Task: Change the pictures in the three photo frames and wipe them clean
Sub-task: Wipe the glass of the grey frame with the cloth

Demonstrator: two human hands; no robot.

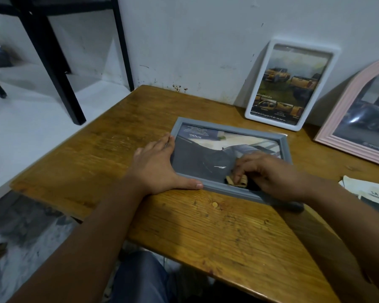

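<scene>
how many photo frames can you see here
3: a grey frame lying flat on the table under both hands, a white frame leaning on the wall behind it, and a pink arched frame at the right edge, partly cut off.

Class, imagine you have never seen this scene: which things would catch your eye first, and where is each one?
First, the grey photo frame lying flat mid-table, the left hand steadying its left edge while the right hand presses a small tan cloth on its glass. Behind, a white photo frame and an arched pink photo frame lean against the wall.
</scene>
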